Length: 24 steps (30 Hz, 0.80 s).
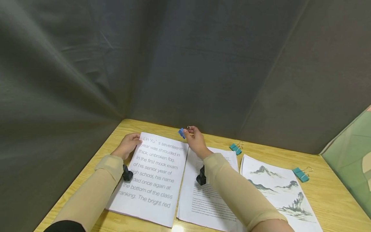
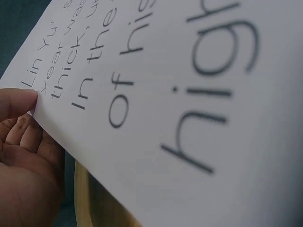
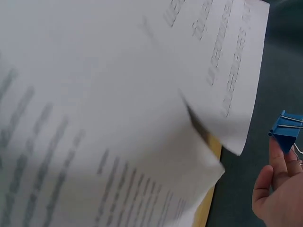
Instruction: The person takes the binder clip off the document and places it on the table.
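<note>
My left hand (image 1: 127, 145) grips the top left corner of a stack of paper with large print (image 1: 153, 177), thumb on top (image 2: 19, 101) and fingers underneath. In the left wrist view the large-print sheet (image 2: 189, 85) fills the frame. My right hand (image 1: 195, 140) pinches a blue binder clip (image 1: 181, 132) just past the stack's top right corner. In the right wrist view the blue clip (image 3: 286, 132) sits at my fingertips (image 3: 277, 156), beside the paper's corner (image 3: 227, 71).
A second stack with small print (image 1: 208, 196) lies under my right forearm. A sheet with an ink mountain drawing (image 1: 278, 190) lies to the right. Two teal binder clips (image 1: 235, 148) (image 1: 300, 174) rest on the wooden table (image 1: 333, 199). Dark cloth walls (image 1: 185, 64) close in behind.
</note>
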{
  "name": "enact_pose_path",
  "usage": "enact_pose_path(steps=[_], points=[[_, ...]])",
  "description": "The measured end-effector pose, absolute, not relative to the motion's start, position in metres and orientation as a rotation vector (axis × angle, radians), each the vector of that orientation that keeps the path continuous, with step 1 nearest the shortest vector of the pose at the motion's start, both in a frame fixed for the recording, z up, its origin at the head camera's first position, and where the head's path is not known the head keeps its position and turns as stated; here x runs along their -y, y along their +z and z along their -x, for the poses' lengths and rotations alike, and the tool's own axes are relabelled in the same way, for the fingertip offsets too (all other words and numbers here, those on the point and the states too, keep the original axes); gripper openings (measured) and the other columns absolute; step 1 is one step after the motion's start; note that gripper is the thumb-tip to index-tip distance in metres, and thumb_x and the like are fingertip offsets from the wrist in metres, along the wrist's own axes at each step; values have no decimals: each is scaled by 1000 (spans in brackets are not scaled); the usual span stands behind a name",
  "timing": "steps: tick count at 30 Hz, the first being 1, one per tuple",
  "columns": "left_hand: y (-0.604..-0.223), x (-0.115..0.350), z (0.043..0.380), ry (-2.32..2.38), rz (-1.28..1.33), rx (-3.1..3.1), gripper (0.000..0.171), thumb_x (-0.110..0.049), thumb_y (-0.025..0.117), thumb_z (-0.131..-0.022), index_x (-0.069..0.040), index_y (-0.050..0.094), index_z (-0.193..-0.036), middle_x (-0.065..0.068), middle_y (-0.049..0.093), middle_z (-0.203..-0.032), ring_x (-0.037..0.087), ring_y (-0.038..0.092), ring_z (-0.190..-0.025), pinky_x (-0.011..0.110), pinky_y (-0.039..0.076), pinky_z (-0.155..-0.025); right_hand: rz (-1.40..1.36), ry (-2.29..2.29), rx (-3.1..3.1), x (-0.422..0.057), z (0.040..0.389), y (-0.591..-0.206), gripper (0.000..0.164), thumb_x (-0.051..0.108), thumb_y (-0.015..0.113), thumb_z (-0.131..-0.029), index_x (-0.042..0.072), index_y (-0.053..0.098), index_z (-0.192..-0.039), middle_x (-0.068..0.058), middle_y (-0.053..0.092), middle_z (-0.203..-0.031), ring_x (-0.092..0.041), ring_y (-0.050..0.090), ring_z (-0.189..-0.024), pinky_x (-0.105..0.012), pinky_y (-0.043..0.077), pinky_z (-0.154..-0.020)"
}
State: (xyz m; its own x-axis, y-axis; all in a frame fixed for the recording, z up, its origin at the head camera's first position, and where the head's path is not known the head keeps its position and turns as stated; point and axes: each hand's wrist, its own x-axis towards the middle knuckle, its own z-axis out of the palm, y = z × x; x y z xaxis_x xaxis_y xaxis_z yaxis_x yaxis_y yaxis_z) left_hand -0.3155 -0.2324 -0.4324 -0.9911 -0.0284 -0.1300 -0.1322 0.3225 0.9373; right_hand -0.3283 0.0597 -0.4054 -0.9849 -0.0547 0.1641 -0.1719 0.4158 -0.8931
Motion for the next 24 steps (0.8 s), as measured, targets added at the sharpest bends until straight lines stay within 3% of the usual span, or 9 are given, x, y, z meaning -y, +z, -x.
enact_pose_path(steps=[10,24], points=[[-436,235,312,1755,213,-2493,29,-4,45,-99,5,54,-125,21,58,-121,29,56,-104,44,40,-96,17,1643,2578,-83,331,-416,55,31,57,-98,-7,43,-135,-21,59,-121,-30,59,-106,-39,50,-86],[-439,231,311,1720,232,-2484,30,-6,46,-98,3,55,-126,19,56,-122,32,51,-111,49,35,-101,119,1578,2685,-91,330,-426,59,32,59,-96,-3,39,-140,-18,57,-125,-30,56,-113,-41,46,-93]])
